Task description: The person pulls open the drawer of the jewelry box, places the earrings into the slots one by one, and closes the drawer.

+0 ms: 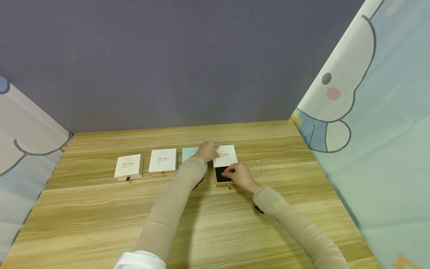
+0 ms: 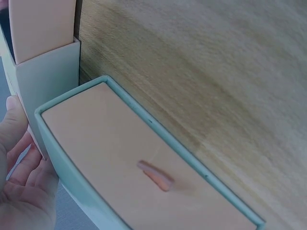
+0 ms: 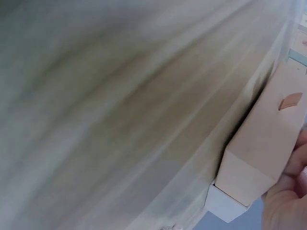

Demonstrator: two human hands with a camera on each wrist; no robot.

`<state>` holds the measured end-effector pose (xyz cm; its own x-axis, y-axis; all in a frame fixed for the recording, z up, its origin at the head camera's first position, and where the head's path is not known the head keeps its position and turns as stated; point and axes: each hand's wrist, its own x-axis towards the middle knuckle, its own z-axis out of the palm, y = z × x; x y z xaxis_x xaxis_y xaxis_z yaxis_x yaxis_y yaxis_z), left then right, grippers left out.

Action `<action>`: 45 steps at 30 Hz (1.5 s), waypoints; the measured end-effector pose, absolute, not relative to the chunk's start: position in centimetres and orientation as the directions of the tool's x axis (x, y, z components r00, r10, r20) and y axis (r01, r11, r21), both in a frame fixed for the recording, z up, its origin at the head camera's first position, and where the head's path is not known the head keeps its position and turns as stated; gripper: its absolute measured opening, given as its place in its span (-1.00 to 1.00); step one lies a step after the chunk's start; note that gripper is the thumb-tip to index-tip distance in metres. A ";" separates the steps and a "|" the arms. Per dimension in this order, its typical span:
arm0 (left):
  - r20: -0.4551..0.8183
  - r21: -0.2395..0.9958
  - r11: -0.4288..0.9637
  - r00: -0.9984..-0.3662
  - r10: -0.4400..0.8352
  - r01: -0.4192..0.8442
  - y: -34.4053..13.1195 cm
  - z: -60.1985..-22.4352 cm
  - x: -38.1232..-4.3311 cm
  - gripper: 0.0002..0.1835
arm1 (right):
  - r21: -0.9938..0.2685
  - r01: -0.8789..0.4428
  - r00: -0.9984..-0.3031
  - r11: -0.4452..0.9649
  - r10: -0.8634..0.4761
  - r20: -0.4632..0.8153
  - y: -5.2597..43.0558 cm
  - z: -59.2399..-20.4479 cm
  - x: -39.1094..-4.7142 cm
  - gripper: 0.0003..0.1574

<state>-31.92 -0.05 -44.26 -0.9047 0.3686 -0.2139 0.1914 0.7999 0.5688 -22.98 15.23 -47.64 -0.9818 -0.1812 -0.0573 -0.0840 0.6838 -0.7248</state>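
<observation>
A white jewelry box (image 1: pixel 228 158) lies right of the table's middle, its peach drawer (image 3: pixel 259 148) pulled out toward me. Black padding (image 1: pixel 219 178) fills the drawer. My left hand (image 1: pixel 207 150) grips the box's sleeve at its left side, thumb and fingers around the edge in the left wrist view. Over the padding, my right hand (image 1: pixel 242 176) pinches a small shiny piece of jewelry (image 1: pixel 222 174); its exact kind is too small to tell. A teal box (image 2: pixel 67 158) with a peach drawer front stands beside the white one, under my left wrist.
Two more white boxes (image 1: pixel 162 160) (image 1: pixel 128 166) sit farther left, both pushed closed. Several tiny shiny pieces (image 1: pixel 257 161) lie on the wooden table (image 1: pixel 100 209) to the right of my right hand. A grey wall (image 1: pixel 181 74) rises behind the table, with printed cloth (image 1: pixel 379 168) at the sides.
</observation>
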 end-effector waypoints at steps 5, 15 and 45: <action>-0.208 0.572 0.798 -0.907 0.367 0.191 0.1 -44.5 -31.9 -0.49 | -0.761 -0.140 -0.969 0.634 -0.247 -0.028 15.9 -47.0 -22.5 -0.89; -0.211 0.573 0.796 -0.904 0.371 0.193 0.1 -45.0 -32.0 -0.49 | -0.732 -0.305 -0.944 0.609 -0.296 0.147 19.9 -45.3 -21.5 -0.84; -0.191 0.579 0.789 -0.906 0.377 0.206 -0.1 -44.8 -32.2 -0.48 | -0.504 -0.362 -0.930 0.784 -0.270 0.248 29.2 -50.1 -21.2 -0.81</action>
